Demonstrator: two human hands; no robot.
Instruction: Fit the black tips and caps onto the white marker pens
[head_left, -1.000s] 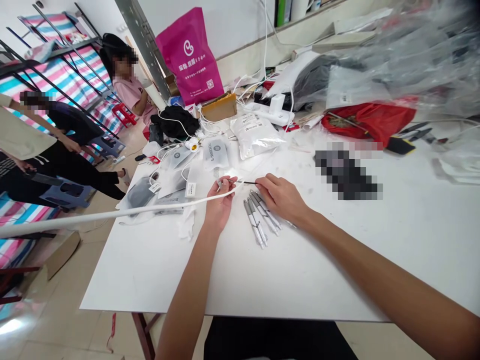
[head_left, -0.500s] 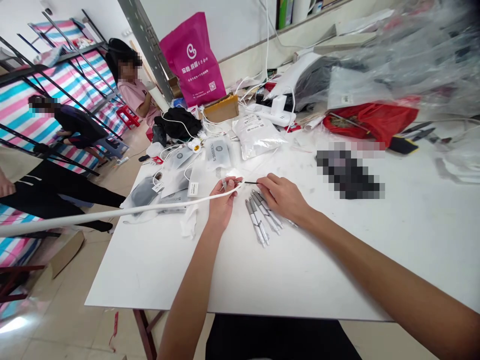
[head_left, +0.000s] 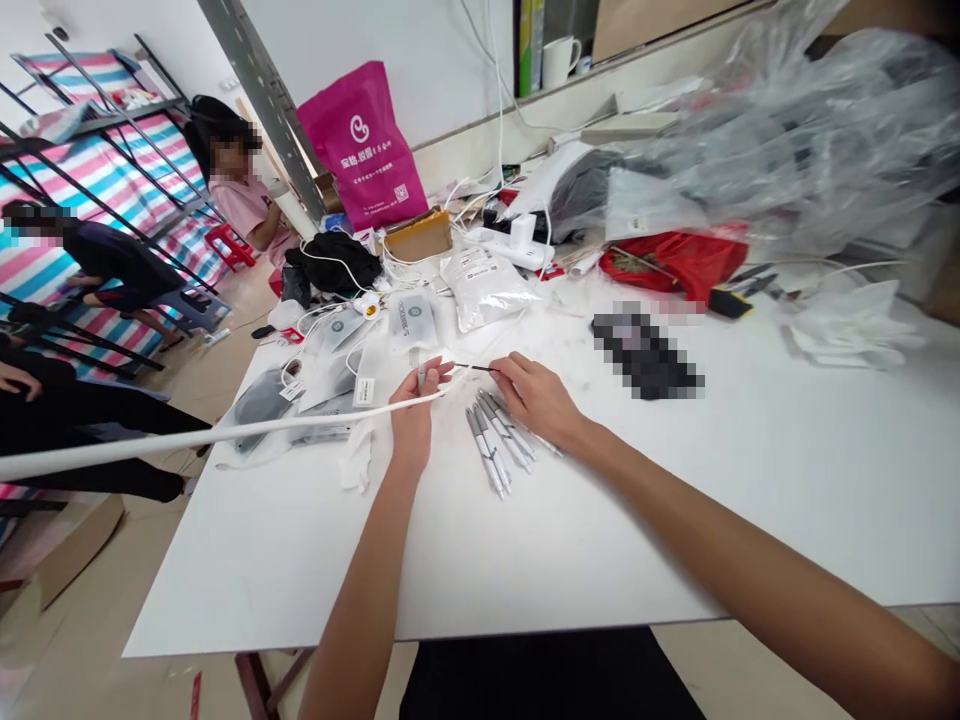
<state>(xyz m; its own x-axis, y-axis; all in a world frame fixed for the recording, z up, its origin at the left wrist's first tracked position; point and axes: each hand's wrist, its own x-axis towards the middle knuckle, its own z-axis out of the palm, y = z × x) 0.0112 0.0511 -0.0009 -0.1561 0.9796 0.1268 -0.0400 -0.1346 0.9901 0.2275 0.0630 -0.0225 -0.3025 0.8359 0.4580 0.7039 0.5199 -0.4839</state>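
Observation:
My left hand (head_left: 415, 413) is closed around a small grey pen part (head_left: 421, 374) held upright above the white table (head_left: 600, 520). My right hand (head_left: 535, 397) pinches a thin dark refill (head_left: 474, 367) that points left toward the left hand. Just below the right hand lie several silver-grey pens (head_left: 495, 440) in a loose fan on the table. A long white cable or rod (head_left: 187, 438) runs from the left edge of the view across to my left hand.
Plastic pouches (head_left: 409, 320) and white cables clutter the far left of the table, with a pink bag (head_left: 364, 150), a red bag (head_left: 675, 260) and crumpled clear plastic (head_left: 787, 140) behind. People sit by striped bunk beds (head_left: 112, 190) at the left.
The camera has shifted, so the scene sits lower and to the left. Both hands keep their grip; the refill and the pen part stay close together.

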